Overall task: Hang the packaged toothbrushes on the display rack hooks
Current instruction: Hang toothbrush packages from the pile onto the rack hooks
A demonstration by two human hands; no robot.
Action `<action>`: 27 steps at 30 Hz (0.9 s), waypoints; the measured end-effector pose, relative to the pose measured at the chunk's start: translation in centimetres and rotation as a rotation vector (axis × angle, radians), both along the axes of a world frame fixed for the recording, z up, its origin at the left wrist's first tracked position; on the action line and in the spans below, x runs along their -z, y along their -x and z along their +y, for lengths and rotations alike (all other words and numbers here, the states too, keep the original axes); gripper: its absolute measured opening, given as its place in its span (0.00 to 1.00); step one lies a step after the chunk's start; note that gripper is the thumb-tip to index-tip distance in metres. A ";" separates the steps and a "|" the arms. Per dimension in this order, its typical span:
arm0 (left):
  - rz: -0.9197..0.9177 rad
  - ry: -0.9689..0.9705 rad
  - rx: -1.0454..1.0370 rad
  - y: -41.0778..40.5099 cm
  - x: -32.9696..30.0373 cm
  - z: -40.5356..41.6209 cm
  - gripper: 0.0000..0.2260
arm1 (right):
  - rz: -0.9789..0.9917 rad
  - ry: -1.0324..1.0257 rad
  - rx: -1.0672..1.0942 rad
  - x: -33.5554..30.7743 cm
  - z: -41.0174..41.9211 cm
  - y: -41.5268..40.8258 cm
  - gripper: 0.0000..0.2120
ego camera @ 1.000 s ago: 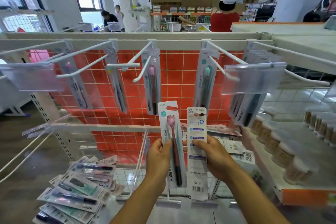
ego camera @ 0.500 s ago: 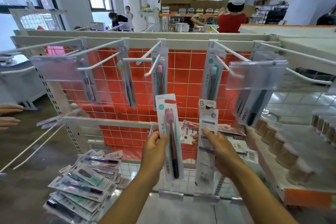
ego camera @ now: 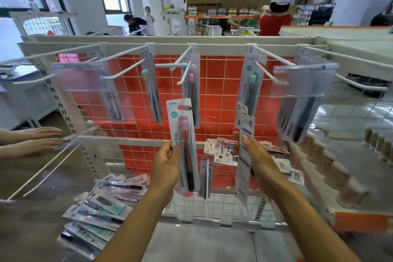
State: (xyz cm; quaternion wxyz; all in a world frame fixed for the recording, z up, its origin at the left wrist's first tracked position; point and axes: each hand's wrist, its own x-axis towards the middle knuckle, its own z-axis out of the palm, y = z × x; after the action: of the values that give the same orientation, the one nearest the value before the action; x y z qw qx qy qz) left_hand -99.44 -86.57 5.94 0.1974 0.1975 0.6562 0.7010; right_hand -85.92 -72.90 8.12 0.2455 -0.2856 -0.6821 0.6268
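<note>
Loose packs [ego camera: 106,204] heaped lower left; hanging packs [ego camera: 250,85] on hooks [ego camera: 182,62] above; jars [ego camera: 331,168], perhaps, right.

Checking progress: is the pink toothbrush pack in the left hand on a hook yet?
Not hung: left hand holds pink toothbrush pack below the hooks.

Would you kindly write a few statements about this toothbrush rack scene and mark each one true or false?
1. The left hand holds a pack with a pink-headed toothbrush. True.
2. The right hand is empty. False: it holds a pack turned back side out.
3. The held packs already hang on hooks. False: both are below the top hooks.
4. A pile of packs lies lower left. True.
5. The backing grid is blue. False: red.
</note>
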 end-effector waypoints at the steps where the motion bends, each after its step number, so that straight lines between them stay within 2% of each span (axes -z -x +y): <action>1: 0.008 0.003 0.015 0.2 -0.1 -0.2 0.09 | 0.004 0.011 -0.005 0.0 -0.2 0.1 0.11; 6: 0.015 0.020 0.063 1.2 -0.6 -1.3 0.09 | 0.003 0.061 -0.033 -0.1 -1.4 1.6 0.16; 10: 0.026 0.022 0.101 1.7 -0.8 -2.2 0.09 | 0.041 0.098 -0.066 0.0 -2.7 2.7 0.14; 16: -0.022 -0.007 0.158 2.3 -1.2 -3.0 0.09 | 0.103 0.072 -0.083 -0.3 -4.1 3.1 0.21; 18: -0.019 -0.007 0.161 2.3 -1.3 -3.1 0.09 | 0.119 0.058 -0.076 -0.3 -4.2 3.0 0.20; 22: -0.014 0.011 0.138 2.2 -1.2 -3.3 0.09 | 0.108 -0.060 -0.046 0.0 -4.3 2.6 0.12; 27: -0.044 0.024 0.062 2.2 -0.3 -3.4 0.11 | 0.066 -0.068 0.063 0.6 -4.6 2.2 0.15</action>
State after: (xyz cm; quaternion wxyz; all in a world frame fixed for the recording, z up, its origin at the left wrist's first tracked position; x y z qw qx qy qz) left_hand -101.61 -89.93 6.22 0.2355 0.1999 0.6536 0.6909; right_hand -88.12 -77.49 7.56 0.2970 -0.2775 -0.6853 0.6042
